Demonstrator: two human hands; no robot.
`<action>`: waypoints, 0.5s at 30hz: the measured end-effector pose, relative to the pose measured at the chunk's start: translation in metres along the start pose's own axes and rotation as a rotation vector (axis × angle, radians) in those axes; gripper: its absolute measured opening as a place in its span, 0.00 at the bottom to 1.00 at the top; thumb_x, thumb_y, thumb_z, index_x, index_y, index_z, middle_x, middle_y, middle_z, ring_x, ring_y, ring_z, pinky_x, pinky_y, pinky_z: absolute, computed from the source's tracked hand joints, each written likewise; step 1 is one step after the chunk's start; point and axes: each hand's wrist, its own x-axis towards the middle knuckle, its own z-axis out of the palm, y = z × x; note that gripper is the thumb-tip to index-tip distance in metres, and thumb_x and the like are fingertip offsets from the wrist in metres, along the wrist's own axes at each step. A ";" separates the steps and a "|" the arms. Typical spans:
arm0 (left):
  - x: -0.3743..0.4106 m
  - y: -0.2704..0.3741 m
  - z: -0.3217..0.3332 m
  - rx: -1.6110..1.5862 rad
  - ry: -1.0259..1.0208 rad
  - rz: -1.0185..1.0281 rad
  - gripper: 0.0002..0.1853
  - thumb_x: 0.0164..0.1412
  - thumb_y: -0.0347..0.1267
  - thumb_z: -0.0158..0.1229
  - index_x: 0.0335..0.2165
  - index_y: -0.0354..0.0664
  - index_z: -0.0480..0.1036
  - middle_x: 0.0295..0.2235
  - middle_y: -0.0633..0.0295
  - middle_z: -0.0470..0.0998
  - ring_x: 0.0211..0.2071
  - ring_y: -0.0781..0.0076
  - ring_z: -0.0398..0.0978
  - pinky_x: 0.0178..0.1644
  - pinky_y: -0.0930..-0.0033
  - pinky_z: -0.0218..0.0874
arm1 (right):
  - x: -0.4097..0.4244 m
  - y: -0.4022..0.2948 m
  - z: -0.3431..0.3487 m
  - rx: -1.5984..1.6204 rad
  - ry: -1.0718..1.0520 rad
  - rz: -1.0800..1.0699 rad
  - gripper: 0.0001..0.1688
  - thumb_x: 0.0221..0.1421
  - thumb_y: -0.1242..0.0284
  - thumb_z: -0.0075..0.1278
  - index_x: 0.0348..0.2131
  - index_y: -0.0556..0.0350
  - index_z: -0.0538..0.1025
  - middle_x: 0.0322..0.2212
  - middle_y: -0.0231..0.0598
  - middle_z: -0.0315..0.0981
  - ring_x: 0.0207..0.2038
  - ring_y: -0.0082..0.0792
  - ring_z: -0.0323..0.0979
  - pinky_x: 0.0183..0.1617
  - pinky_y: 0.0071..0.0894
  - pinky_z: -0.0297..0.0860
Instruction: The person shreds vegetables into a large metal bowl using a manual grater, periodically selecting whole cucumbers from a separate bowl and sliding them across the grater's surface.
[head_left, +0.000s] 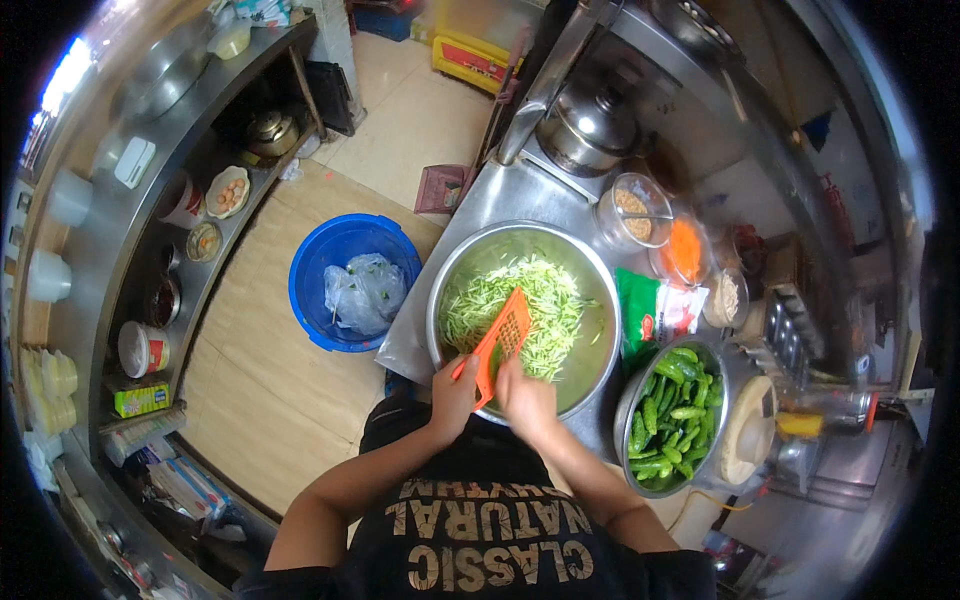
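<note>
A large steel bowl (600, 360) stands before me on the metal counter, holding a heap of shredded green vegetable (559, 300). An orange handheld grater (513, 319) leans over the near part of the bowl, its far end above the shreds. My left hand (454, 394) is shut on the grater's near end. On the grater's right side, my right hand (525, 397) is slightly blurred, its fingers closed around a green piece that is mostly hidden against the grating face.
A steel basin of small cucumbers (679, 412) stands at right, beside a round wooden board (750, 431). Behind are a green packet (636, 307), a tub of orange shreds (681, 251), a tub of brown crumbs (632, 214) and a lidded pot (592, 127). A blue bin (304, 300) stands on the floor at left.
</note>
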 end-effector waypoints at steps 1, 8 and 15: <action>-0.001 0.001 0.001 -0.010 -0.002 0.005 0.15 0.56 0.36 0.48 0.30 0.30 0.70 0.19 0.64 0.70 0.22 0.81 0.64 0.29 0.76 0.57 | 0.004 0.003 0.008 0.018 0.076 -0.008 0.09 0.52 0.70 0.39 0.26 0.58 0.64 0.07 0.44 0.64 0.10 0.44 0.65 0.12 0.41 0.62; 0.002 -0.006 0.004 0.046 -0.027 0.028 0.15 0.56 0.36 0.48 0.29 0.31 0.70 0.17 0.67 0.67 0.20 0.82 0.61 0.25 0.77 0.55 | 0.044 0.116 0.098 0.488 -0.089 0.464 0.13 0.57 0.66 0.34 0.35 0.57 0.63 0.13 0.43 0.64 0.14 0.32 0.64 0.17 0.29 0.60; -0.002 0.006 0.001 -0.128 -0.008 -0.074 0.16 0.56 0.36 0.49 0.30 0.31 0.71 0.14 0.70 0.63 0.16 0.84 0.58 0.21 0.78 0.52 | -0.021 0.013 0.016 0.647 0.007 0.186 0.12 0.54 0.69 0.42 0.35 0.61 0.63 0.20 0.45 0.69 0.18 0.38 0.69 0.24 0.37 0.66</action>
